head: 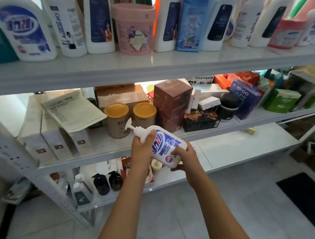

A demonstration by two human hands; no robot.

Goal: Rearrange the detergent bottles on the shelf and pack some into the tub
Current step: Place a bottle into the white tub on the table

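Both hands, left hand (143, 150) round the shoulder, right hand (182, 156) cupping the base, gripping tilted white pump bottle (165, 146) before the middle shelf (117, 153); likely light, smooth, slippery

2 gold-lidded tins (131, 118), brown cartons (172, 102), papers (71, 111) on the middle shelf (116, 146)

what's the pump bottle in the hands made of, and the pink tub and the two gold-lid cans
Pump bottle: likely glossy white plastic, moulded pump, printed label. Pink tub: probably matte plastic, moulded lid rim. Cans: possibly metal or card bodies, with satin gold lids; unclear.
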